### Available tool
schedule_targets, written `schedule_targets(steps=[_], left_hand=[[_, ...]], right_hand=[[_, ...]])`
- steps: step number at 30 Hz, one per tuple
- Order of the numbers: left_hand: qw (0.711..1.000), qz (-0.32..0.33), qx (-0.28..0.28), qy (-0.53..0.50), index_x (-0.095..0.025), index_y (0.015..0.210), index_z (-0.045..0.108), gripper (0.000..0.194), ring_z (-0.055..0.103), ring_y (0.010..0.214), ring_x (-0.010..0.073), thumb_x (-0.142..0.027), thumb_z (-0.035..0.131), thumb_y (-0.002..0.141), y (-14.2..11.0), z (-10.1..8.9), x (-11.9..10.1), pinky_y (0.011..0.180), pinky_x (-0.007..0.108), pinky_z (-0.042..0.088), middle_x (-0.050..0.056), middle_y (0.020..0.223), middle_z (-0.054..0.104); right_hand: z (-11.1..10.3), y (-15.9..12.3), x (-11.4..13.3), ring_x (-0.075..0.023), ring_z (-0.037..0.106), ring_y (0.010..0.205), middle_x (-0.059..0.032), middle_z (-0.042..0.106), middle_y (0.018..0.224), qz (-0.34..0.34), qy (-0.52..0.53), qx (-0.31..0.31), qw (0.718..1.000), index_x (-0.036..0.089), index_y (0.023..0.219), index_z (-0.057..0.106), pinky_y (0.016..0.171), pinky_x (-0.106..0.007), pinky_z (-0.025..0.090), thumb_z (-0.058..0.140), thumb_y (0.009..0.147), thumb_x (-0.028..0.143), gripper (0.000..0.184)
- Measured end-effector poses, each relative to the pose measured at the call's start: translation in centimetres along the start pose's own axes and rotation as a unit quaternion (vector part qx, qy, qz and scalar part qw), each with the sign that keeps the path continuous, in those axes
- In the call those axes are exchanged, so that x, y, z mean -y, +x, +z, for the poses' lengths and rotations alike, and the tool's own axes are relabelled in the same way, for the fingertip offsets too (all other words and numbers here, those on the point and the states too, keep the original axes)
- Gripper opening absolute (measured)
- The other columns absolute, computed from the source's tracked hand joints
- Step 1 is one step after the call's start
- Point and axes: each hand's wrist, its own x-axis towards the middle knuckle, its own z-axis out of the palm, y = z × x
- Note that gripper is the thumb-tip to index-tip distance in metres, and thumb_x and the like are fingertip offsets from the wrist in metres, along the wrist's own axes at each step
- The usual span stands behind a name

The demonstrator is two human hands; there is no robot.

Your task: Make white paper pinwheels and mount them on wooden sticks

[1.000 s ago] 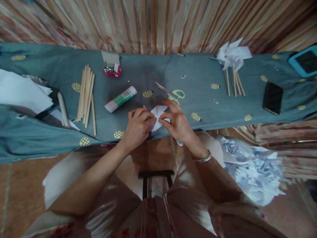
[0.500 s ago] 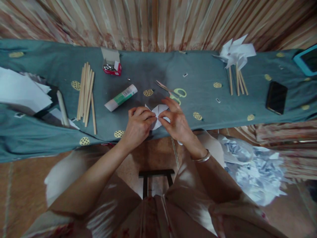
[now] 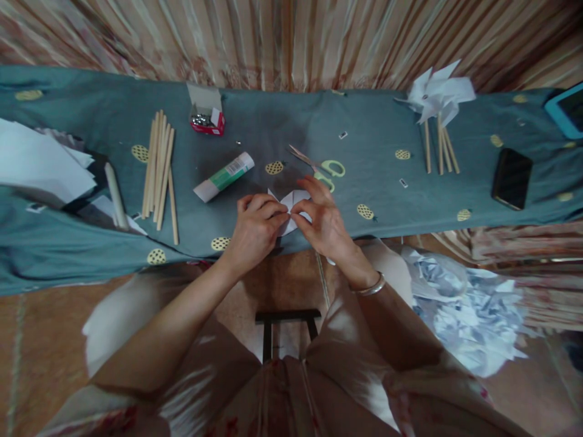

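A white paper pinwheel with folded blades lies at the table's front edge between my hands. My left hand is closed on its left side, fingers curled over the paper. From the right, my right hand pinches the pinwheel near its centre with thumb and forefinger. The fingertips of both hands almost meet there; whatever small part may be between them is hidden. Just beyond my right hand lie scissors with pale green handles. A green and white glue stick lies past my left hand.
Wooden sticks and an open red box of small metal pins are at the left, near white paper sheets. Finished pinwheels on sticks, a black phone and a blue-framed device are at right. A bag of folded paper stands below.
Both hands keep the same grip on the paper pinwheel, with hardly any finger movement. The whole view has shifted slightly.
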Motion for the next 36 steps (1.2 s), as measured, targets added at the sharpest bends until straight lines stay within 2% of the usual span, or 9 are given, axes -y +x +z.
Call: schedule_targets(steps=[9, 15, 23, 30, 36], left_hand=[[0.999, -0.019, 0.021, -0.028, -0.026, 0.104, 0.072, 0.026, 0.055, 0.112, 0.0245, -0.015, 0.051, 0.093, 0.18, -0.42, -0.28, 0.097, 0.048, 0.034, 0.004, 0.108, 0.073], [1.000, -0.010, 0.017, -0.016, -0.025, 0.103, 0.072, 0.025, 0.055, 0.111, 0.0248, -0.015, 0.051, 0.094, 0.19, -0.45, -0.33, 0.097, 0.048, 0.036, 0.004, 0.108, 0.074], [1.000, -0.014, 0.010, -0.024, -0.025, 0.111, 0.071, 0.029, 0.055, 0.111, 0.0258, -0.015, 0.050, 0.093, 0.14, -0.24, -0.24, 0.095, 0.049, 0.037, 0.006, 0.109, 0.073], [0.999, -0.019, 0.019, -0.030, -0.028, 0.113, 0.071, 0.033, 0.051, 0.114, 0.0274, -0.016, 0.048, 0.094, 0.22, -0.03, -0.21, 0.096, 0.051, 0.036, 0.008, 0.110, 0.069], [0.999, -0.022, 0.029, -0.026, -0.027, 0.110, 0.072, 0.031, 0.049, 0.115, 0.0289, -0.017, 0.049, 0.094, 0.31, 0.00, -0.08, 0.097, 0.052, 0.035, 0.008, 0.110, 0.068]], right_hand=[[0.00, -0.27, -0.34, -0.0284, 0.033, 0.147, -0.0079, 0.050, 0.148, 0.001, 0.014, -0.008, 1.000, 0.023, 0.097, 0.066, 0.120, -0.054, 0.032, 0.054, 0.095, 0.038, 0.020], [-0.04, -0.21, -0.43, -0.0277, 0.033, 0.146, -0.0092, 0.048, 0.149, 0.002, 0.014, -0.008, 1.000, 0.022, 0.095, 0.064, 0.119, -0.053, 0.032, 0.056, 0.094, 0.036, 0.016], [-0.18, -0.16, -0.23, -0.0281, 0.034, 0.146, -0.0105, 0.050, 0.146, -0.006, 0.003, -0.012, 1.000, 0.022, 0.094, 0.063, 0.119, -0.051, 0.033, 0.058, 0.092, 0.032, 0.012], [-0.13, -0.09, -0.50, -0.0309, 0.031, 0.147, -0.0097, 0.047, 0.150, -0.004, 0.024, 0.002, 1.000, 0.022, 0.098, 0.064, 0.120, -0.058, 0.028, 0.053, 0.095, 0.041, 0.022], [-0.19, -0.09, -0.38, -0.0306, 0.030, 0.148, -0.0089, 0.047, 0.150, 0.001, 0.024, 0.009, 1.000, 0.022, 0.098, 0.064, 0.120, -0.058, 0.028, 0.055, 0.094, 0.040, 0.020]])
